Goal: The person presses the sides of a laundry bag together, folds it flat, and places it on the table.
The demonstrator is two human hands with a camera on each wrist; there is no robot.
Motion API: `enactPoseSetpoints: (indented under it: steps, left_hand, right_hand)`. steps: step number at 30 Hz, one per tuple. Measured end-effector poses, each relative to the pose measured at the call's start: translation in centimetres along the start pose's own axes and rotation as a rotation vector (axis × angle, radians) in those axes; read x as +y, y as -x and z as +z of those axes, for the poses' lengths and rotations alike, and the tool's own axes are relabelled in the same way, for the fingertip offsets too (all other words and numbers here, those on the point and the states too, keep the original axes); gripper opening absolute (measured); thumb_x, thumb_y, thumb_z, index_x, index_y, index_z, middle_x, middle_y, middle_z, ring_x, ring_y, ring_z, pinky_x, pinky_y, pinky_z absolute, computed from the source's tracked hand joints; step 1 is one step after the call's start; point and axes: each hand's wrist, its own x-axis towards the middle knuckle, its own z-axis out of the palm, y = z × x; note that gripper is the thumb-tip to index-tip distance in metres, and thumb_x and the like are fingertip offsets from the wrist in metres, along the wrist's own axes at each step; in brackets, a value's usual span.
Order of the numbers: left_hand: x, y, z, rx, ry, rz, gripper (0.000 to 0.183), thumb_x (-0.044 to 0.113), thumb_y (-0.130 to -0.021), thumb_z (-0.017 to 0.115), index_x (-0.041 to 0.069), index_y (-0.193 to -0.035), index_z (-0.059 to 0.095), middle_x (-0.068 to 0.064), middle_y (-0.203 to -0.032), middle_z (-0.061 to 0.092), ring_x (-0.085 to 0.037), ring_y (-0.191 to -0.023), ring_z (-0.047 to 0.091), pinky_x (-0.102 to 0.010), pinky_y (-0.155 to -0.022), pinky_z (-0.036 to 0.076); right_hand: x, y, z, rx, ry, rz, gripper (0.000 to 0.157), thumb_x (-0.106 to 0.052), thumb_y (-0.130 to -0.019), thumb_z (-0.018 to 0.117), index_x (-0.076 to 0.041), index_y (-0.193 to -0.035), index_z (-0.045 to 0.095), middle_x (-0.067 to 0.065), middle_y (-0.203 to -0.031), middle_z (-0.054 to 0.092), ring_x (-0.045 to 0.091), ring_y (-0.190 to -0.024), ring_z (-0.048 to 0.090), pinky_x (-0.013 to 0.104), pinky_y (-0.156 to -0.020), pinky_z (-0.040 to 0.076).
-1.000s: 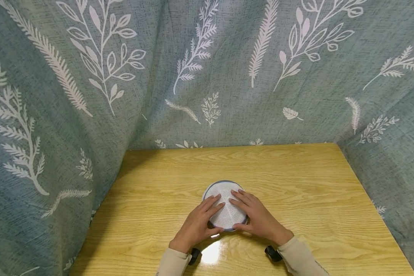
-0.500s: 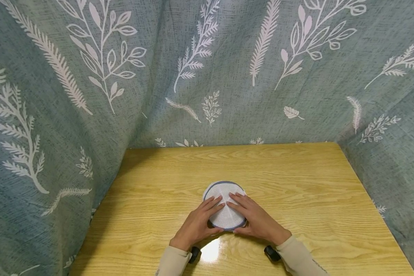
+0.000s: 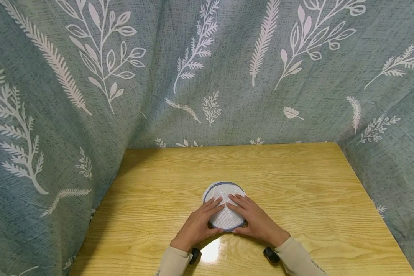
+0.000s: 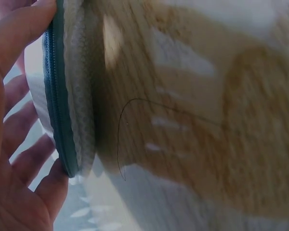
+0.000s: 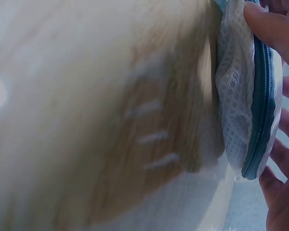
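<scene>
A round white mesh laundry bag [image 3: 227, 219] with a blue zipper round its edge lies near the front middle of the table. My left hand [image 3: 196, 227] holds its left side, fingers spread over the top and thumb at the near edge. From the other side my right hand [image 3: 260, 221] grips it the same way, and both thumbs nearly meet at the front. In the left wrist view the blue zipper [image 4: 59, 96] runs past the thumb. The right wrist view shows the honeycomb mesh side [image 5: 234, 98] bulging below the zipper. The bag's underside is hidden.
The wooden table [image 3: 151, 184] extends around the bag on all sides. Blue-green curtains with white leaf prints [image 3: 234, 115] hang behind the table and along its left and right. Bright glare [image 3: 210, 251] lies on the wood before the bag. Each wrist wears a black device [image 3: 271, 254].
My right fingers have slid slightly left and nearer over the bag's top. The left hand stays almost where it was, and the bag has barely shifted.
</scene>
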Motion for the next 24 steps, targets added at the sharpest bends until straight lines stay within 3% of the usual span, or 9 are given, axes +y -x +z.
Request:
enactPoseSetpoints:
  steps: [24]
  left_hand:
    - [-0.01,-0.24,0.06,-0.015,0.015,-0.015,0.078,0.036,-0.087,0.089,0.012,-0.154,0.057,-0.004,-0.166,0.044,-0.032,-0.153,0.042,-0.051,-0.117,0.047]
  right_hand:
    - [0.22,-0.12,0.07,-0.002,0.007,0.017,0.088,-0.042,-0.08,0.091,-0.009,-0.154,0.056,0.014,-0.162,0.049,0.04,-0.148,0.046,0.061,-0.118,0.041]
